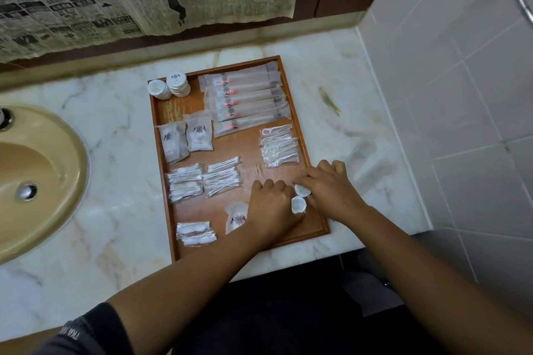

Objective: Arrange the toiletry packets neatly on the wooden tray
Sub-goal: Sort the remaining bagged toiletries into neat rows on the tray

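**Q:** Surroundings and obstructions?
**A:** Marble counter (115, 124), with the sink (34, 176) at left. The left hand (271, 204) covers part of the near pouch (236, 219).

**Q:** Grip?
**A:** On the wooden tray (251, 158), near-right corner. The left hand's curled fingers pinch the lower round packet (298, 204). The right hand (331, 190) pinches the upper round packet (302, 189).

**Q:** Counts?
**A:** Three pouches. Two round-packet stacks (168, 86) at the far left.

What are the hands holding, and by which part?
Each hand pinches a small round packet by its edge: the left hand the nearer packet, the right hand the farther packet.
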Available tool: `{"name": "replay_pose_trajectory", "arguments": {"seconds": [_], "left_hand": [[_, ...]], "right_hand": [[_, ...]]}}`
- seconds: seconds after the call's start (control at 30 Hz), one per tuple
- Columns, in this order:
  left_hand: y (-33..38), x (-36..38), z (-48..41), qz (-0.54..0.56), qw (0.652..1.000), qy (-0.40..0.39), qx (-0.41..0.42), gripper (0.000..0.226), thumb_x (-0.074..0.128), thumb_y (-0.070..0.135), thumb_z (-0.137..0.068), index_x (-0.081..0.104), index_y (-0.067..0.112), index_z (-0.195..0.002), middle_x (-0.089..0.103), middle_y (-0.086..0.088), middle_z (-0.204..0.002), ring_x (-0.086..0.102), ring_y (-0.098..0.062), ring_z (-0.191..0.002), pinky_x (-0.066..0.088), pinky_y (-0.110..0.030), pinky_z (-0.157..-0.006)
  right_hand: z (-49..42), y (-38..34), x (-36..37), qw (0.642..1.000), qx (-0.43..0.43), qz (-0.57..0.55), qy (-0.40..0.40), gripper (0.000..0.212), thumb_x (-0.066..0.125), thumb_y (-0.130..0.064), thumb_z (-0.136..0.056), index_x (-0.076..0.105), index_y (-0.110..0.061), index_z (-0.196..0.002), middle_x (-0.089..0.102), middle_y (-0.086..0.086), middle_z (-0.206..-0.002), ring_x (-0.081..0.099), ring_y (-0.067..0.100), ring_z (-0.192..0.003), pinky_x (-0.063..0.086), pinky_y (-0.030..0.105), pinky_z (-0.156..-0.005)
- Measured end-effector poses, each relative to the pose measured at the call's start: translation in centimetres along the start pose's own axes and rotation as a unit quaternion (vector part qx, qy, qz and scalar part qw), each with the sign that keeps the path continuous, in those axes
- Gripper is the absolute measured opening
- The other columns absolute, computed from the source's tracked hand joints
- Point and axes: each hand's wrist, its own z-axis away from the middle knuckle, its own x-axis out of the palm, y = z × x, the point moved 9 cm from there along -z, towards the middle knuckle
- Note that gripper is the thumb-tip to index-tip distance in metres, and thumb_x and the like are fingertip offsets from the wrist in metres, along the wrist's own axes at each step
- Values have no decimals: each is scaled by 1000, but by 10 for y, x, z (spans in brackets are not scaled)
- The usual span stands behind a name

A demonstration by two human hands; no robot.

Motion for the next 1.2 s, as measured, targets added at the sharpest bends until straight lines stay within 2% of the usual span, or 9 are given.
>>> {"name": "replay_pose_trajectory", "arguments": {"seconds": [0.13, 0.2, 0.37, 0.47, 0.63, 0.77, 0.9, 1.03, 1.2], "left_hand": [[-5, 0, 2, -1, 1000, 21, -12, 27, 68, 45, -72, 63, 20, -64, 58, 0, -63, 52, -27, -59, 25, -36, -65], [-15, -4, 7, -10, 999, 28, -18, 27, 66, 46, -71, 64, 19, -67, 60, 0, -65, 53, -28, -61, 30, -36, -65], [-53, -27, 14, 15, 997, 36, -71, 29, 61, 48, -71, 69, 21, -76, 67, 1, -75, 59, -28, -72, 40, -38, -70], [-88, -56, 17, 83, 983, 96, -133, 28, 66, 48, -72, 73, 23, -83, 71, 3, -83, 63, -25, -78, 45, -36, -72], [-157, -103, 24, 178, 945, 178, -208, 43, 79, 47, -69, 75, 18, -99, 75, 0, -95, 67, -20, -84, 55, -38, -72], [-207, -144, 20, 186, 919, 228, -261, 38, 83, 44, -69, 76, 20, -98, 77, 2, -94, 69, -20, -84, 56, -36, -73], [-270, -158, 1, 193, 900, 221, -322, 39, 76, 48, -69, 74, 22, -98, 74, -1, -91, 66, -25, -84, 54, -42, -73], [-318, -166, -26, 176, 892, 225, -351, 33, 75, 42, -72, 72, 17, -92, 72, -1, -88, 65, -28, -82, 52, -43, -74], [-351, -163, -56, 127, 909, 195, -345, 31, 75, 38, -70, 73, 18, -94, 72, -2, -90, 65, -31, -84, 48, -41, -73]], "right_hand": [[-3, 4, -2, 1000, 7, 4, -8, 42, 75, -29, -80, 69, -32, -122, 68, -7, -117, 56, 23, -103, 29, 43, -87], [-4, 5, -2, 1000, 11, -2, -17, 48, 71, -36, -81, 65, -32, -128, 64, -7, -120, 54, 21, -107, 31, 42, -91], [-13, 1, -23, 997, 40, -52, 31, 41, 60, -51, -79, 67, -35, -116, 62, -11, -113, 53, 16, -105, 31, 40, -97], [-30, -4, -39, 991, 50, -107, 68, 39, 66, -50, -78, 66, -32, -112, 61, -13, -113, 56, 13, -104, 32, 40, -98], [-82, -33, -64, 972, 44, -214, 82, 48, 75, -41, -78, 64, -29, -123, 65, -9, -123, 58, 16, -116, 30, 35, -103], [-134, -65, -84, 959, 45, -272, 71, 47, 79, -36, -77, 65, -30, -121, 60, -8, -119, 58, 15, -108, 45, 36, -99], [-188, -94, -100, 935, 39, -346, 64, 48, 80, -19, -77, 67, -16, -123, 55, -2, -121, 59, 14, -102, 52, 32, -91], [-231, -112, -113, 926, 31, -371, 67, 53, 78, -19, -78, 65, -21, -129, 55, -7, -117, 57, 10, -98, 51, 28, -88], [-266, -118, -117, 919, 45, -384, 76, 41, 77, -20, -78, 69, -25, -118, 56, -10, -114, 59, 9, -93, 52, 28, -87]]}}
